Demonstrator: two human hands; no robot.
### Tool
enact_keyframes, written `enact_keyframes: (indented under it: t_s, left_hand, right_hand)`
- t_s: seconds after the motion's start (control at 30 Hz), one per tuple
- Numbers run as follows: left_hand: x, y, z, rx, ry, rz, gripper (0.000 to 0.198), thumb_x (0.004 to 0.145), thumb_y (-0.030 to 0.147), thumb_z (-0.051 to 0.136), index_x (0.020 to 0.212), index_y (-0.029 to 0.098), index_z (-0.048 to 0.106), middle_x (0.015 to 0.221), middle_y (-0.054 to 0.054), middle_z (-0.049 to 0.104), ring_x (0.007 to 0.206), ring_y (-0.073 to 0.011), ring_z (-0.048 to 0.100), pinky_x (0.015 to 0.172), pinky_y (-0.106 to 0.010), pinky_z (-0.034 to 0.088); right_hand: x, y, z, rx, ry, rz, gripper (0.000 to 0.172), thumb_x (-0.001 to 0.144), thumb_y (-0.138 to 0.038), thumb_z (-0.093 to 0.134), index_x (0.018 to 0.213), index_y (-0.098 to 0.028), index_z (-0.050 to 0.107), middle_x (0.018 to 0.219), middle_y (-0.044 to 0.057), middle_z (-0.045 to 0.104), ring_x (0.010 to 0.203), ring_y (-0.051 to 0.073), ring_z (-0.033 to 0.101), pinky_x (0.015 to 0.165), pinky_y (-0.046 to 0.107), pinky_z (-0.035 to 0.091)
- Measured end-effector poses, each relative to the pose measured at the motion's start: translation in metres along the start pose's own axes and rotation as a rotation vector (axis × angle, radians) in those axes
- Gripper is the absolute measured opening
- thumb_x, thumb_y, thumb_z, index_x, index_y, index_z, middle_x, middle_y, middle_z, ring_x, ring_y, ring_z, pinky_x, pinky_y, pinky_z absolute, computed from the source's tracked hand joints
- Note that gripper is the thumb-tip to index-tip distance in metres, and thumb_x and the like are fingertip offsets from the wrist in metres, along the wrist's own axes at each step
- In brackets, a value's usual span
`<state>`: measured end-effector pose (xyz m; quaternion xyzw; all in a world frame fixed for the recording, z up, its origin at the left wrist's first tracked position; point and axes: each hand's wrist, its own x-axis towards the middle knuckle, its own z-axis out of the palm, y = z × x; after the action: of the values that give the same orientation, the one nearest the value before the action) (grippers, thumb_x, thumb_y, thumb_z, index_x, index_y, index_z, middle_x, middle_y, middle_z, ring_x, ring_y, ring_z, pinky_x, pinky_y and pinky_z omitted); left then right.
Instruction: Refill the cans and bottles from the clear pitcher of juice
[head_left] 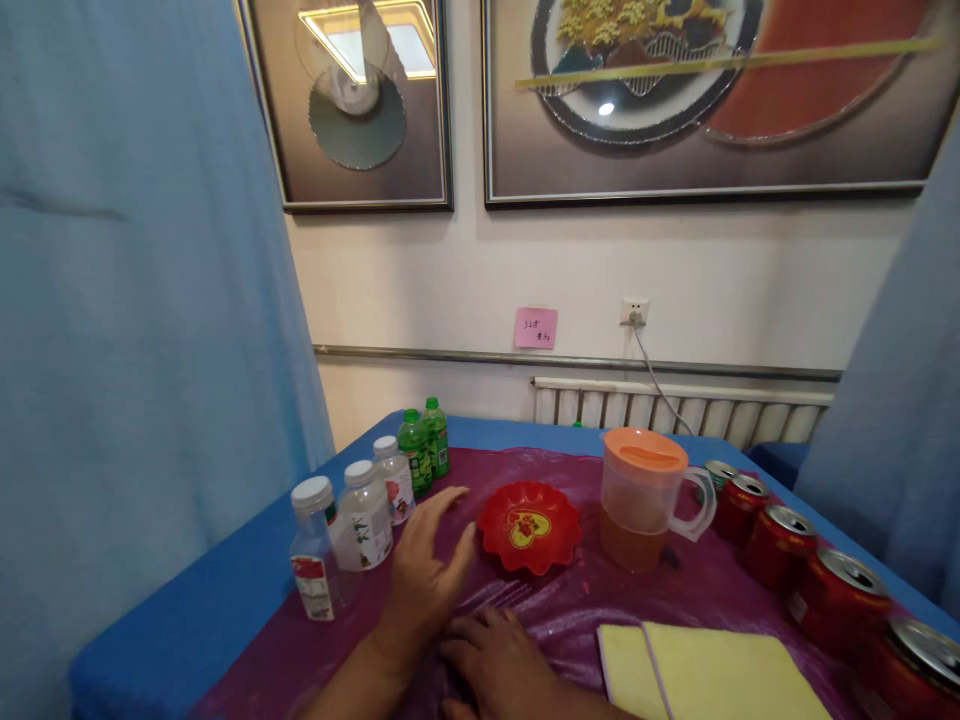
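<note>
My left hand (pixel 426 570) hovers over the purple sheet (pixel 570 610) with its fingers spread and nothing in it. It is close to the clear bottles (pixel 363 520) on its left and the red scalloped dish (pixel 529 526) on its right. My right hand (pixel 501 660) lies palm down on the sheet near the front edge, fingers flat, holding nothing. It rests just left of the yellow notebook (pixel 712 676).
A clear jug with an orange lid (pixel 642 498) holds amber liquid beside the dish. Several red cans (pixel 780 545) line the right edge. Two green bottles (pixel 424 448) stand at the back left. Blue curtains hang on both sides; a radiator and wall lie behind.
</note>
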<state>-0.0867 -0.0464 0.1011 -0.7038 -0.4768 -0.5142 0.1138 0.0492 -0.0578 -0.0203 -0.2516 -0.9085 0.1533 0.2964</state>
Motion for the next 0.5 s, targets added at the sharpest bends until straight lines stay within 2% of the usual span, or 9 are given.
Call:
enact_keyframes:
  t_s: [0.07,0.13,0.2,0.27,0.37,0.43,0.5]
  left_hand:
    - [-0.017,-0.008,-0.024,0.145,0.149,-0.059,0.044,0.091,0.036,0.062,0.132,0.022,0.055,0.127,-0.01,0.066,0.12,-0.026,0.063,0.109,-0.046,0.048]
    - [-0.03,-0.022,-0.046,0.287,0.307,-0.177,0.059,0.087,0.047,0.064,0.137,0.018,0.052,0.135,-0.016,0.06,0.13,-0.0322,0.055,0.115,-0.053,0.041]
    - [-0.038,-0.039,-0.063,0.392,0.365,-0.334,0.077,0.081,0.058,0.063,0.142,0.013,0.048,0.144,-0.02,0.053,0.136,-0.0373,0.049,0.116,-0.056,0.038]
    - [-0.041,-0.057,-0.076,0.428,0.338,-0.511,0.093,0.075,0.066,0.061,0.145,0.007,0.043,0.149,-0.026,0.048,0.14,-0.0424,0.044,0.116,-0.06,0.036]
    - [-0.04,-0.077,-0.083,0.387,0.232,-0.753,0.108,0.063,0.073,0.063,0.143,0.004,0.042,0.145,-0.029,0.05,0.134,-0.0468,0.049,0.109,-0.061,0.042]
    - [-0.038,-0.085,-0.082,0.354,0.178,-0.847,0.104,0.058,0.074,0.065,0.136,0.007,0.047,0.135,-0.025,0.058,0.123,-0.0448,0.058,0.102,-0.057,0.048]
    - [-0.035,-0.088,-0.08,0.344,0.143,-0.888,0.092,0.056,0.075,0.065,0.123,0.013,0.053,0.118,-0.017,0.066,0.106,-0.0391,0.065,0.091,-0.051,0.053]
  right_hand:
    - [-0.001,-0.004,-0.006,0.098,0.105,-0.021,0.046,0.077,-0.034,0.075,0.121,-0.023,0.066,0.124,0.009,0.07,0.106,0.031,0.064,0.093,0.046,0.049]
    - [-0.001,-0.008,-0.017,0.211,0.23,-0.042,0.034,0.083,-0.028,0.068,0.117,-0.022,0.066,0.119,0.009,0.071,0.104,0.027,0.065,0.094,0.042,0.048]
    - [0.0,-0.011,-0.03,0.315,0.323,-0.034,0.021,0.09,-0.024,0.059,0.109,-0.021,0.067,0.109,0.008,0.072,0.099,0.022,0.065,0.092,0.036,0.048]
    - [0.002,-0.012,-0.041,0.413,0.389,0.008,0.016,0.095,-0.023,0.052,0.099,-0.02,0.067,0.097,0.007,0.072,0.092,0.019,0.066,0.085,0.031,0.048]
    - [0.005,-0.005,-0.05,0.521,0.473,0.101,0.025,0.1,-0.029,0.048,0.085,-0.019,0.066,0.084,0.005,0.068,0.08,0.016,0.064,0.074,0.026,0.047]
    - [0.007,0.001,-0.052,0.556,0.518,0.174,0.031,0.101,-0.034,0.049,0.079,-0.019,0.065,0.077,0.004,0.066,0.072,0.015,0.061,0.068,0.025,0.045]
    - [0.008,0.005,-0.052,0.58,0.542,0.235,0.036,0.101,-0.038,0.049,0.076,-0.018,0.065,0.071,0.002,0.064,0.066,0.014,0.058,0.064,0.024,0.043]
